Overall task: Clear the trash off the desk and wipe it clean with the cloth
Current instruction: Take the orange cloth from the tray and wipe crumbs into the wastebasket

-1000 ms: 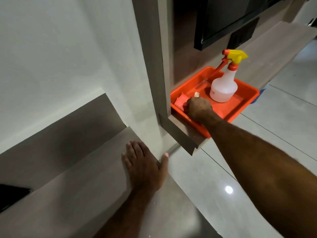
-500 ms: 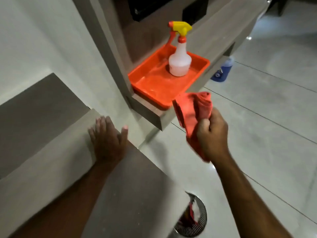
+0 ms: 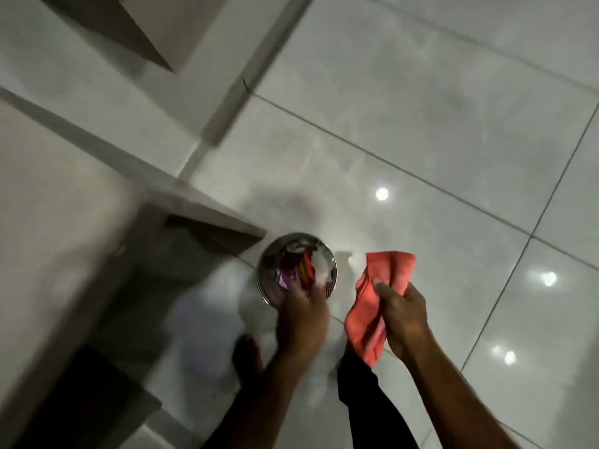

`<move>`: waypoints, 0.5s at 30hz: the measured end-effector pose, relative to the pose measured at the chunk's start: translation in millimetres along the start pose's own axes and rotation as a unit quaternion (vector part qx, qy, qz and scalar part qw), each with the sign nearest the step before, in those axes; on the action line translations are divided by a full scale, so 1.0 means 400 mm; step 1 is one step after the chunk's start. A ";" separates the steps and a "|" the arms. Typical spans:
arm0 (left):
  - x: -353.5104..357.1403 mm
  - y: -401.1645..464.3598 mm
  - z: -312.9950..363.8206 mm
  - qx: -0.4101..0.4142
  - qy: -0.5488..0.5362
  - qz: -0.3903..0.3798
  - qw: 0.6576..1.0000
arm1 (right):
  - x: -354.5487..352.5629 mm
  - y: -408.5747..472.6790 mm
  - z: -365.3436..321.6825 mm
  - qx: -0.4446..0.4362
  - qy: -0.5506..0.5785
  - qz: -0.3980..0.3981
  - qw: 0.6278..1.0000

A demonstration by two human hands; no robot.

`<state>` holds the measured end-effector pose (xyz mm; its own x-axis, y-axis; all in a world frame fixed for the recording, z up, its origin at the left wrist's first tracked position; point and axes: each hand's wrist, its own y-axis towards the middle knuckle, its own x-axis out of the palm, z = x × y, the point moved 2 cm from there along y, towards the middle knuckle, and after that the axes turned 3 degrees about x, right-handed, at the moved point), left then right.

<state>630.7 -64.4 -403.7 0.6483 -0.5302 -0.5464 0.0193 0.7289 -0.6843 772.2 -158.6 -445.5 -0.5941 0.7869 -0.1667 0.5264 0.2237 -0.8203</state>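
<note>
I look straight down at the floor. A round metal bin (image 3: 263, 273) stands by the desk's corner, and colourful wrappers and white crumpled trash (image 3: 308, 267) lie in it. My left hand (image 3: 303, 319) is blurred over the bin's near rim, with its fingers stretched out and nothing visible in it. Just right of the bin, my right hand (image 3: 403, 319) grips a crumpled red cloth (image 3: 379, 293), which hangs above the floor. The grey desk top (image 3: 64, 222) fills the left side, blurred.
Glossy pale floor tiles (image 3: 437, 140) with bright light reflections spread to the right and ahead. A second grey ledge (image 3: 146, 37) shows at the top left. My bare foot (image 3: 246, 354) and a dark trouser leg (image 3: 356, 380) are below the bin.
The view has swung down from the orange tray to the floor and bin. My left hand left the desk top and came over the bin. The right hand still grips the cloth.
</note>
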 end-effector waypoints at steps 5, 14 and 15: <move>0.110 0.222 -0.364 -0.300 -0.233 -0.033 0.924 | -0.020 0.075 0.102 0.039 0.095 -0.001 0.995; 0.085 0.178 -0.276 -0.262 -0.412 0.003 0.873 | -0.069 -0.078 -0.042 0.075 0.186 -0.100 0.975; 0.052 0.121 -0.253 -0.264 -0.404 0.016 0.876 | -0.070 -0.126 -0.082 0.072 0.197 -0.122 0.970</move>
<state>567.9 -84.0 -496.9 0.9732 0.1219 -0.1951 -0.2248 0.3235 -0.9191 782.0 -173.0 -381.5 -0.3975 0.8855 0.2404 0.2928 0.3707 -0.8814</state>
